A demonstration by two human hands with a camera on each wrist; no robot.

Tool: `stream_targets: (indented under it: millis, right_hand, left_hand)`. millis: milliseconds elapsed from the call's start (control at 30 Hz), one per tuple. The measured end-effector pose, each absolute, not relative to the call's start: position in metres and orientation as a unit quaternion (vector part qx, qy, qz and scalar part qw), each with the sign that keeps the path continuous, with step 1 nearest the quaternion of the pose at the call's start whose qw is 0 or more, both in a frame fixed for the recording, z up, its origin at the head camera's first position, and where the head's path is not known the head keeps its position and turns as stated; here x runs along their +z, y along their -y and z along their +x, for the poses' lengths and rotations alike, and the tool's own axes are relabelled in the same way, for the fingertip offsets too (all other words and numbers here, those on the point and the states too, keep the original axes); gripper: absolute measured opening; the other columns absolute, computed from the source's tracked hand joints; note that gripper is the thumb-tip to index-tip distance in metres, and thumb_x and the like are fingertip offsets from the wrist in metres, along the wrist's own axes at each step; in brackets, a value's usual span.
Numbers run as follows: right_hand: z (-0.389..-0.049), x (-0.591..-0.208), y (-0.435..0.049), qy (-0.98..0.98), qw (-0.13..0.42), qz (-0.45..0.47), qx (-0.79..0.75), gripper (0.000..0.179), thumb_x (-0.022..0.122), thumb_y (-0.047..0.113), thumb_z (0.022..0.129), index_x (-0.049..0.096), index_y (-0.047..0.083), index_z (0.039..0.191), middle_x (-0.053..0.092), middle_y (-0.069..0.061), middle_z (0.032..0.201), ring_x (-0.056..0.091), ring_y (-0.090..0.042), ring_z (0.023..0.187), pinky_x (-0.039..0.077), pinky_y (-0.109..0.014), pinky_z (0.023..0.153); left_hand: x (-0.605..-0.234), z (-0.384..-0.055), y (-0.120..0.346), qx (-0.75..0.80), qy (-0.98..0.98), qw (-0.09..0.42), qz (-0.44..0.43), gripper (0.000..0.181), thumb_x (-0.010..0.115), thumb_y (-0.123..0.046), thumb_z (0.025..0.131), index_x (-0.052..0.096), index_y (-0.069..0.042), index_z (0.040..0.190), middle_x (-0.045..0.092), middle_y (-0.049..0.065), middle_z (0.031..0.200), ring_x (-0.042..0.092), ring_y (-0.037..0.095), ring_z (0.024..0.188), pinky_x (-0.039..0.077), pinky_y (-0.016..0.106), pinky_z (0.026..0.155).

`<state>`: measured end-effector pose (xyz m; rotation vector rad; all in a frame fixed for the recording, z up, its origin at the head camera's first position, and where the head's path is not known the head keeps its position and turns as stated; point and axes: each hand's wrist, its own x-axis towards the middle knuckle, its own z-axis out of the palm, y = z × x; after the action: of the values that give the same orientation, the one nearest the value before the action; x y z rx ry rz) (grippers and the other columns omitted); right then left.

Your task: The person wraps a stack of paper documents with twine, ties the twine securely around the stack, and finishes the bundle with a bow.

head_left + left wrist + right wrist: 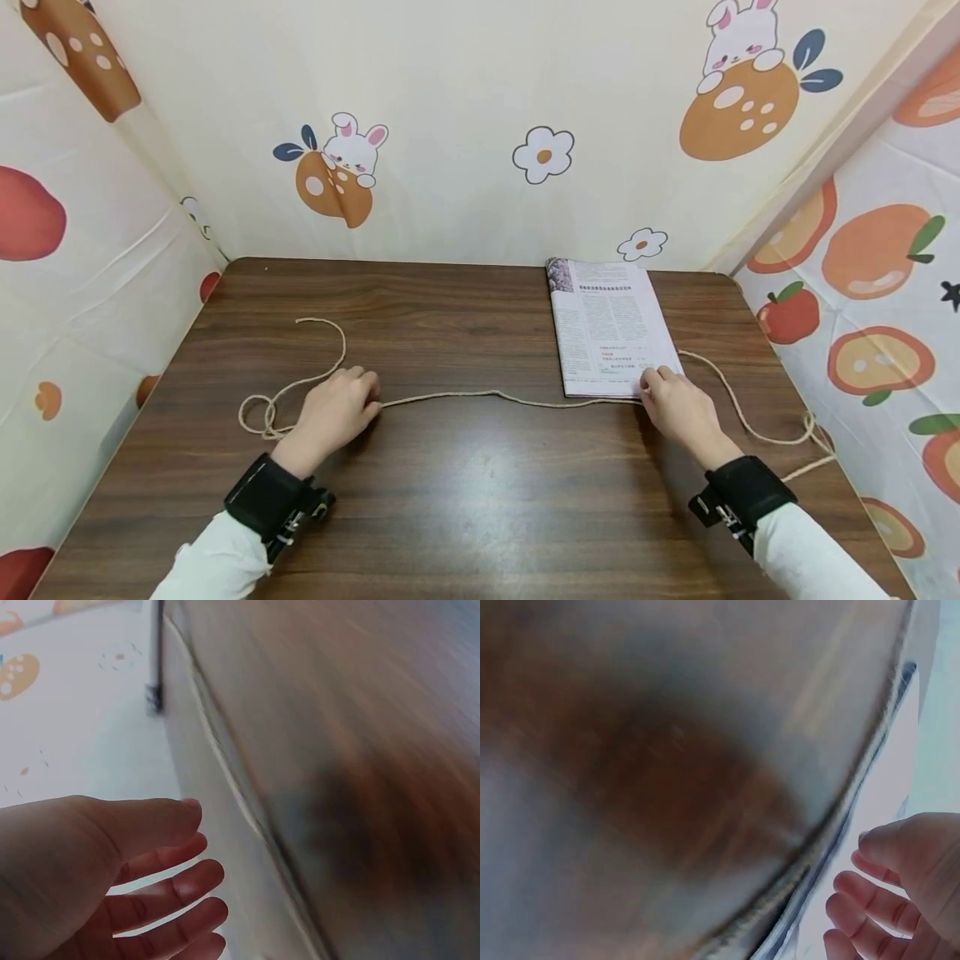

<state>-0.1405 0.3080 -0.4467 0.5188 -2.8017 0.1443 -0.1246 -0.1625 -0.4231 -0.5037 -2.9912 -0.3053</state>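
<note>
A thin beige rope (450,393) runs across the brown wooden table, with a loose loop at the left and slack at the right. My left hand (339,408) hovers by the rope's left stretch. In the left wrist view its fingers (176,889) are loosely bent, hold nothing and stay apart from the rope. My right hand (678,410) is at the front right corner of a folded newspaper (611,333). The right wrist view shows its relaxed fingers (877,904) over the paper, pinching nothing. Near the right hand, part of the rope is hidden.
The wooden table (465,483) meets a patterned cloth wall (450,167) at the back and more printed cloth (877,333) at the right. At the right edge of the table lies a tangled part of the rope.
</note>
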Motion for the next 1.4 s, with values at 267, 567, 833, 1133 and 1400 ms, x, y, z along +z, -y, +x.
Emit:
stream_targets:
  millis: [267,567,833,1133,1400]
  right_hand:
    - [-0.162,-0.440,-0.317,0.982,0.120,0.131,0.065,0.013,0.064,0.006,0.078,0.060,-0.002,0.088,0.056,-0.017,0.077,0.056,-0.031,0.062,0.043,-0.044,0.052]
    - [-0.188,-0.430,-0.327,0.989,0.078,0.086,0.088,0.019,0.057,0.008,0.083,0.059,-0.010,0.087,0.055,-0.022,0.076,0.054,-0.029,0.058,0.043,-0.044,0.053]
    - [-0.204,-0.431,-0.331,0.995,-0.033,0.012,0.096,0.031,0.046,0.015,0.088,0.055,-0.014,0.097,0.053,-0.029,0.091,0.053,-0.038,0.079,0.042,-0.051,0.070]
    - [-0.214,-0.433,-0.339,0.994,-0.055,-0.013,0.096,0.034,0.043,0.014,0.088,0.054,-0.017,0.098,0.051,-0.031,0.093,0.051,-0.042,0.084,0.041,-0.053,0.072]
    - [-0.220,-0.435,-0.345,0.992,-0.080,-0.037,0.095,0.035,0.042,0.015,0.088,0.056,-0.016,0.095,0.050,-0.032,0.092,0.049,-0.042,0.084,0.041,-0.052,0.070]
  left_hand:
    - [-0.413,-0.138,0.111,-0.131,0.971,0.033,-0.199,0.014,0.071,-0.019,0.078,0.063,-0.011,0.086,0.058,0.002,0.082,0.057,0.022,0.077,0.047,0.035,0.060]
    - [-0.408,-0.154,0.053,-0.194,0.960,-0.012,-0.201,0.033,0.065,-0.022,0.085,0.060,-0.006,0.114,0.061,0.010,0.110,0.058,0.027,0.101,0.049,0.039,0.079]
    - [-0.409,-0.174,0.009,-0.232,0.949,-0.079,-0.197,0.043,0.060,-0.026,0.089,0.053,-0.005,0.126,0.055,0.011,0.124,0.054,0.027,0.112,0.046,0.039,0.089]
    - [-0.413,-0.198,-0.034,-0.323,0.930,-0.108,-0.140,0.042,0.058,-0.029,0.088,0.056,-0.007,0.124,0.061,0.009,0.119,0.057,0.024,0.109,0.044,0.036,0.090]
    - [-0.420,-0.211,-0.057,-0.448,0.878,-0.170,-0.009,0.039,0.058,-0.026,0.088,0.059,-0.005,0.121,0.060,0.009,0.120,0.048,0.027,0.117,0.041,0.035,0.092]
